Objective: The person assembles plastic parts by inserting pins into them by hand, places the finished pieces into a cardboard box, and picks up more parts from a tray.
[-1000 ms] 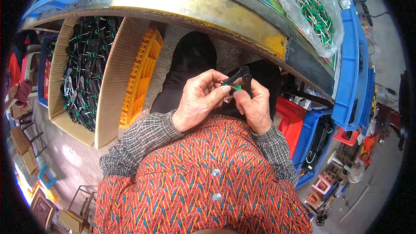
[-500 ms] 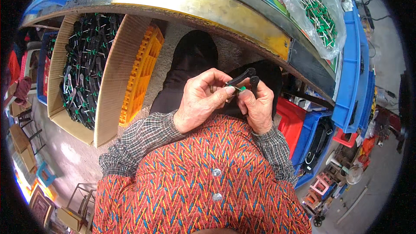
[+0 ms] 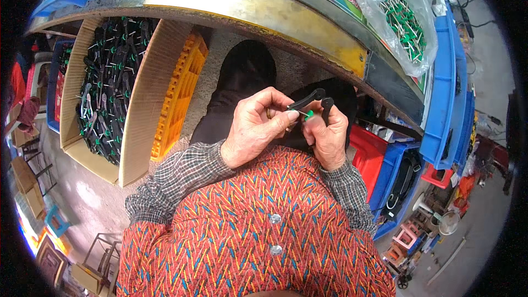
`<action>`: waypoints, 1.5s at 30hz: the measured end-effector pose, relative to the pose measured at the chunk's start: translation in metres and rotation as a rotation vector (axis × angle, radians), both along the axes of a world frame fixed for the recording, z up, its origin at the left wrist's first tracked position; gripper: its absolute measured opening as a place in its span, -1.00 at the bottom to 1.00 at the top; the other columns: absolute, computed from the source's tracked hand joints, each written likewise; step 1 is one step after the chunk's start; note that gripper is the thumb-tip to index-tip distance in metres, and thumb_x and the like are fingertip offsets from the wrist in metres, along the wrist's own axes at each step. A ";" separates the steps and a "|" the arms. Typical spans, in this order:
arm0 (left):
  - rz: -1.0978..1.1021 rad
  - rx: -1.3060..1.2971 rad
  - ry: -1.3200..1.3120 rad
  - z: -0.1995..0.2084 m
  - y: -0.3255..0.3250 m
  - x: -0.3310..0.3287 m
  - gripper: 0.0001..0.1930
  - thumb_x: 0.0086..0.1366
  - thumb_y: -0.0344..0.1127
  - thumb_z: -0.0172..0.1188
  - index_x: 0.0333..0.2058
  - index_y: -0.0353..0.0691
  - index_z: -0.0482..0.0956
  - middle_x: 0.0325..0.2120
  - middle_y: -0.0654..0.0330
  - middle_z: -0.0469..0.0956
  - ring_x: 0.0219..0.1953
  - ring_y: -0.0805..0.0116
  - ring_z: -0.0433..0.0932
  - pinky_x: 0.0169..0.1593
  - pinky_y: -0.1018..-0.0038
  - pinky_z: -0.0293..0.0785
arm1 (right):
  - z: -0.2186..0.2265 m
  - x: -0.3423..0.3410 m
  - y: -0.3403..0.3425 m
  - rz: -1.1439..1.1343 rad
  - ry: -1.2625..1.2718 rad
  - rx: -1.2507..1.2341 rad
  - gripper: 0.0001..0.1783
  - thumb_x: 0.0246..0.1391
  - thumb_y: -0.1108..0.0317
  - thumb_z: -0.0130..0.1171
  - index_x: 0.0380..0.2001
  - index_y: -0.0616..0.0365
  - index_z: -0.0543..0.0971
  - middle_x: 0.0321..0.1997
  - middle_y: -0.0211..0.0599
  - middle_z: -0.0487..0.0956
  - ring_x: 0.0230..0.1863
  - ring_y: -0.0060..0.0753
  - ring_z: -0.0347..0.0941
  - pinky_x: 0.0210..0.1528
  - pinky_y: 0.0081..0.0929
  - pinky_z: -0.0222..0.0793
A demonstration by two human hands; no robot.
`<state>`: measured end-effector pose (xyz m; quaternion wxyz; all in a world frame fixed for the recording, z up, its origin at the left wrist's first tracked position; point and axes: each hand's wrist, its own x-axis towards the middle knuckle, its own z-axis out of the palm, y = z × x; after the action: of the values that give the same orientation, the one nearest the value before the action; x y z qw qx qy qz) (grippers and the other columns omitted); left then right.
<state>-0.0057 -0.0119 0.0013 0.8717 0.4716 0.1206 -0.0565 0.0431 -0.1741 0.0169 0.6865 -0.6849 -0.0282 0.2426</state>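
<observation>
In front of my lap, my left hand point(image 3: 254, 126) pinches a slim black part point(image 3: 306, 99) with a rounded end, its thumb and forefinger pressed together. My right hand point(image 3: 329, 138) is close beside it, fingers curled round another black part point(image 3: 328, 104) whose round end sticks up next to the first. Between the two hands shows a small pin with a green head point(image 3: 309, 114) and a pale metal shank. Its shank points toward my left thumb tip, with the head close to my right thumb. I cannot tell whether the two black parts are joined.
A cardboard box point(image 3: 144, 99) of black parts with green-headed pins stands at left beside an orange crate point(image 3: 181, 96). On the metal-edged bench point(image 3: 264, 0) lies a clear bag of green-headed pins point(image 3: 404, 27). Blue trays point(image 3: 440, 99) and a red bin point(image 3: 366, 151) are at right.
The green head has turned and now stands a little away from my right thumb. The right black part has shifted slightly to the right; both hands stay nearly in place.
</observation>
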 end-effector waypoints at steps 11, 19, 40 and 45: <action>0.021 0.036 -0.050 0.002 0.000 0.001 -0.86 0.21 -0.45 0.23 -0.28 -0.30 0.48 -0.56 0.35 0.47 -0.62 0.72 0.33 -0.58 0.73 0.22 | -0.002 0.002 -0.006 0.044 0.109 0.075 -0.75 -0.01 0.33 0.33 -0.28 0.22 0.57 -0.53 -0.58 0.48 -0.62 -0.82 0.25 -0.63 -0.77 0.11; 0.033 0.061 -0.085 0.002 0.001 0.000 -0.86 0.20 -0.47 0.23 -0.27 -0.31 0.48 -0.52 0.33 0.49 -0.59 0.72 0.35 -0.55 0.73 0.24 | -0.006 0.002 -0.010 0.043 0.067 0.058 -0.74 0.00 0.31 0.32 -0.29 0.24 0.57 -0.56 -0.58 0.47 -0.67 -0.81 0.22 -0.66 -0.77 0.08; 0.036 0.117 -0.170 0.006 0.001 -0.004 -0.86 0.17 -0.53 0.22 -0.29 -0.35 0.49 -0.35 0.27 0.48 -0.32 0.63 0.41 -0.27 0.68 0.35 | -0.008 0.000 -0.013 0.038 0.047 0.126 -0.70 -0.06 0.25 0.38 -0.32 0.21 0.58 -0.52 -0.51 0.52 -0.65 -0.80 0.25 -0.66 -0.78 0.08; 0.059 0.110 -0.196 0.006 0.002 -0.003 -0.86 0.16 -0.55 0.22 -0.29 -0.36 0.49 -0.33 0.25 0.47 -0.30 0.62 0.41 -0.26 0.67 0.35 | -0.011 -0.002 -0.010 -0.002 0.151 0.222 -0.69 -0.11 0.32 0.41 -0.30 0.21 0.57 -0.51 -0.51 0.53 -0.65 -0.80 0.25 -0.67 -0.78 0.07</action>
<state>-0.0091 -0.0097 0.0071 0.8534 0.5182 0.0517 0.0221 0.0411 -0.1845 0.0062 0.7584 -0.5847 -0.0026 0.2882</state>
